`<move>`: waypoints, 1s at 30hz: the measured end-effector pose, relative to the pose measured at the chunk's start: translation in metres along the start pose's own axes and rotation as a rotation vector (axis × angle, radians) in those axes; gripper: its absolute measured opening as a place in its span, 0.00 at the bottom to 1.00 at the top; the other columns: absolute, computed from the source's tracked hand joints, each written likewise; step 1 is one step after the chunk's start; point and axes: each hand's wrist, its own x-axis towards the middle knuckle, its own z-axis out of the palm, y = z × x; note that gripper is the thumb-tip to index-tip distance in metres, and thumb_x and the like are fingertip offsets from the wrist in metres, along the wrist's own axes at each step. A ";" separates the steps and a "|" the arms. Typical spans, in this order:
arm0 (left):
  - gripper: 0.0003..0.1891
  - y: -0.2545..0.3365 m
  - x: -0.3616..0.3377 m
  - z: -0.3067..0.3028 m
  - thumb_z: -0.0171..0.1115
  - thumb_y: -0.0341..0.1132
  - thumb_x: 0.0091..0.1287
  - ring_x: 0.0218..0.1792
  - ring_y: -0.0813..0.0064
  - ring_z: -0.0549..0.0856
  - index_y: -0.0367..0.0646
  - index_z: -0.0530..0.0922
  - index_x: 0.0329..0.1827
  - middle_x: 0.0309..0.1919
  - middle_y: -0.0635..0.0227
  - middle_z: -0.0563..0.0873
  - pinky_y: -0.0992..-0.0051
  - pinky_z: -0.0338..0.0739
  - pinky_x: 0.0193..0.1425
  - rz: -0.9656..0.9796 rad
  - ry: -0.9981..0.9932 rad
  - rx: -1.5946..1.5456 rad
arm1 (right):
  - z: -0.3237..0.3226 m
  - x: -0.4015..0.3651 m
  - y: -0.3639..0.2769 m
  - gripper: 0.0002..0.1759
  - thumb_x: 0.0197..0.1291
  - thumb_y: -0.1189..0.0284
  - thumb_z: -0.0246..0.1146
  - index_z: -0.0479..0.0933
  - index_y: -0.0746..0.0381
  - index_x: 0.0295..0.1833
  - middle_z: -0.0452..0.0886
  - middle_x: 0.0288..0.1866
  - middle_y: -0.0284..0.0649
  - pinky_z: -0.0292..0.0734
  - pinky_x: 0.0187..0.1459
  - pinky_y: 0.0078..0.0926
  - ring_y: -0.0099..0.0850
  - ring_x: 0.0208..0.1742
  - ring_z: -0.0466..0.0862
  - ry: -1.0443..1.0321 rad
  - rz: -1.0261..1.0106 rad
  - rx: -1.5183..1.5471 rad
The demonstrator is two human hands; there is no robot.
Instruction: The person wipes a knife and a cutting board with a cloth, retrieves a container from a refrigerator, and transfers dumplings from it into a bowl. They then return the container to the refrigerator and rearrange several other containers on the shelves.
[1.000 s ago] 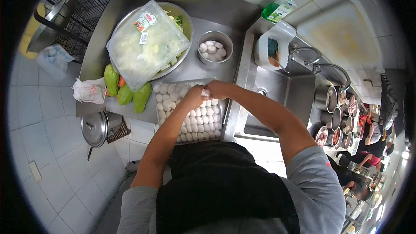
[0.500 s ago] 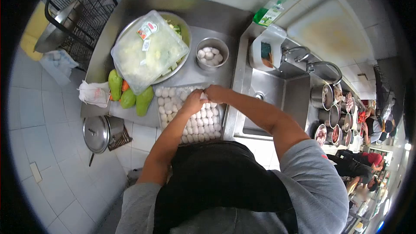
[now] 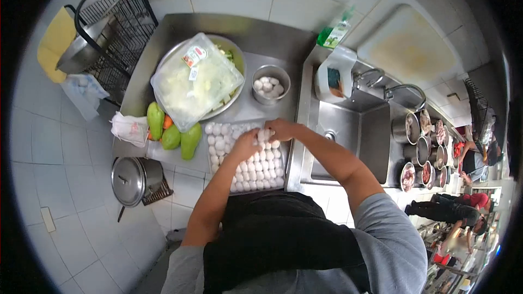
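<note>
- The white, egg-shaped pieces [image 3: 251,175] are being held in close rows in a shallow tray [image 3: 246,127], which is being carried by the steel worktop [image 3: 245,110] at its near edge, left of the sink [image 3: 346,130].
- The left hand [image 3: 248,145] is being held low over the tray, fingers curled; whether anything is being gripped cannot be told.
- The right hand [image 3: 280,129] is being kept just beside it, fingers bent down over something whitish; a firm grip cannot be confirmed.
- More white pieces are being contained by the small steel pot [image 3: 270,100], beyond the tray.
- A labelled clear plastic box [image 3: 196,90] is being supported, tilted, by the large metal bowl [image 3: 240,60].
- Green pear-shaped vegetables [image 3: 190,141] are being kept left of the tray.
</note>
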 end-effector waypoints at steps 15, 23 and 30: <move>0.26 -0.014 -0.022 -0.003 0.71 0.36 0.57 0.59 0.52 0.80 0.34 0.79 0.59 0.55 0.49 0.83 0.62 0.69 0.71 0.143 0.051 0.144 | 0.008 -0.031 -0.035 0.25 0.68 0.57 0.63 0.71 0.56 0.65 0.82 0.49 0.48 0.80 0.49 0.41 0.43 0.47 0.85 0.381 0.082 -0.006; 0.21 -0.004 -0.071 -0.027 0.58 0.37 0.73 0.67 0.65 0.76 0.37 0.77 0.65 0.65 0.57 0.79 0.68 0.65 0.74 0.059 0.464 -0.532 | -0.054 -0.095 -0.110 0.16 0.72 0.69 0.61 0.72 0.61 0.61 0.79 0.47 0.39 0.76 0.50 0.28 0.29 0.48 0.80 0.756 -0.064 0.983; 0.23 0.020 -0.083 -0.032 0.43 0.40 0.81 0.71 0.63 0.72 0.37 0.70 0.71 0.68 0.56 0.76 0.66 0.58 0.78 0.057 0.662 -0.602 | -0.037 -0.070 -0.148 0.24 0.66 0.73 0.63 0.72 0.61 0.67 0.72 0.62 0.48 0.70 0.63 0.35 0.41 0.63 0.74 1.101 -0.238 0.484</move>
